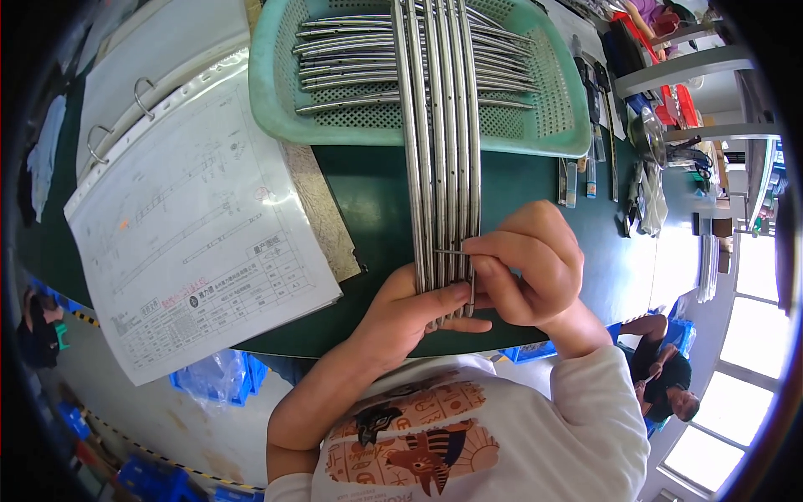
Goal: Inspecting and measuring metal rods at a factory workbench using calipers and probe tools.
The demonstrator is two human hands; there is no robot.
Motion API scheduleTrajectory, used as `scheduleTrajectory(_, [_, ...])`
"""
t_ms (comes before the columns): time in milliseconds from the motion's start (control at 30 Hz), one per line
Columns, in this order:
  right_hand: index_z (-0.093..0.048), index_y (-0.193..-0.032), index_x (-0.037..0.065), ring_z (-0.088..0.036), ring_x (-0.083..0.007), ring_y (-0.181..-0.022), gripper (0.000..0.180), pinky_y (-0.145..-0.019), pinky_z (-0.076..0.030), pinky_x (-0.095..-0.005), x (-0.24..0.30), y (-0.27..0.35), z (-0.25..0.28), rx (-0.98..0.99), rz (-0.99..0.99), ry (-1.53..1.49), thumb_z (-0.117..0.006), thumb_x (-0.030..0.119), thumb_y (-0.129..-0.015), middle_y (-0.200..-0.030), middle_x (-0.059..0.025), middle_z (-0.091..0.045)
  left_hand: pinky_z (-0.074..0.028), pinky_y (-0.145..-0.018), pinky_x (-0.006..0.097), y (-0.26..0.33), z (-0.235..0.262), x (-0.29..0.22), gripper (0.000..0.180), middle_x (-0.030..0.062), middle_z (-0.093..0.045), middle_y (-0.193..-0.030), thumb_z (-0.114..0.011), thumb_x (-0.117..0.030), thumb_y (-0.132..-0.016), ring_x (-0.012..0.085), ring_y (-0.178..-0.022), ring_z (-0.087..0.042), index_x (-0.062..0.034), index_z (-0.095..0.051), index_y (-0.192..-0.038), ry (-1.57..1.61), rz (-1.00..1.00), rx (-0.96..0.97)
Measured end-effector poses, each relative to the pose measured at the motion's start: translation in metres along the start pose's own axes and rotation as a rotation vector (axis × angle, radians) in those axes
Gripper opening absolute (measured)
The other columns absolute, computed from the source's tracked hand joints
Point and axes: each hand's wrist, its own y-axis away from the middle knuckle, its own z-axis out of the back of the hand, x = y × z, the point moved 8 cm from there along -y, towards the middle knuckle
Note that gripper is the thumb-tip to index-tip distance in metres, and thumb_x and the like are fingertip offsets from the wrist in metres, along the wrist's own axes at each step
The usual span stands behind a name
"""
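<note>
Several slim, slightly curved metal tubes lie side by side in a flat row. Their near ends are gripped by my left hand, its thumb across the top and fingers underneath. Small dark holes dot the tubes. My right hand is closed in a pinch on a thin metal pin, whose tip lies over the tubes near their lower ends; whether it sits in a hole I cannot tell. The tubes' far ends extend over a green plastic basket, where more metal tubes lie crosswise.
An open ring binder with a technical drawing covers the left of the green table. Calipers and other small tools lie right of the basket. Blue bins stand on the floor. Another person sits at the right.
</note>
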Motion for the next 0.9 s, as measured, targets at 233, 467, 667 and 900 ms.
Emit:
scheduleTrajectory(233, [-0.065, -0.077, 0.006, -0.048, -0.0157, -0.049, 0.017, -0.045, -0.034, -0.0277, 0.001, 0.001, 0.000, 0.019, 0.017, 0.010, -0.067, 0.008, -0.060, -0.064, -0.0018, -0.053, -0.054, -0.079, 0.037, 0.000, 0.001, 0.001, 0.027, 0.0100, -0.056, -0.103, -0.050, -0.011, -0.088, 0.0184, -0.093, -0.058, 0.0020, -0.048, -0.112, 0.024, -0.023, 0.008])
scheduleTrajectory(467, [-0.066, -0.080, 0.008, -0.047, -0.0157, -0.048, 0.024, -0.045, -0.032, -0.0281, 0.007, -0.003, -0.002, 0.121, 0.026, 0.031, -0.067, 0.011, -0.056, -0.065, 0.0002, -0.053, -0.053, -0.079, 0.040, 0.003, -0.001, -0.001, 0.028, 0.0108, -0.056, -0.103, -0.050, -0.012, -0.088, 0.0209, -0.094, -0.058, 0.0018, -0.047, -0.113, 0.101, -0.002, 0.037])
scheduleTrajectory(667, [-0.065, -0.080, 0.008, -0.045, -0.0159, -0.049, 0.025, -0.046, -0.031, -0.0291, 0.011, -0.008, -0.010, 0.217, 0.030, 0.122, -0.067, 0.012, -0.056, -0.065, 0.0009, -0.051, -0.053, -0.080, 0.041, 0.003, -0.003, -0.002, 0.030, 0.0124, -0.055, -0.104, -0.050, -0.013, -0.088, 0.0226, -0.095, -0.058, 0.0026, -0.046, -0.113, 0.080, 0.004, 0.056])
scheduleTrajectory(900, [-0.061, -0.077, 0.007, -0.046, -0.0167, -0.048, 0.025, -0.044, -0.033, -0.0292, 0.022, -0.010, 0.000, 0.061, 0.185, 0.151, -0.065, 0.015, -0.053, -0.066, 0.0001, -0.049, -0.052, -0.081, 0.042, 0.002, -0.002, 0.000, 0.033, 0.0131, -0.055, -0.107, -0.050, -0.014, -0.088, 0.0242, -0.098, -0.057, 0.0026, -0.045, -0.116, 0.098, -0.004, 0.128])
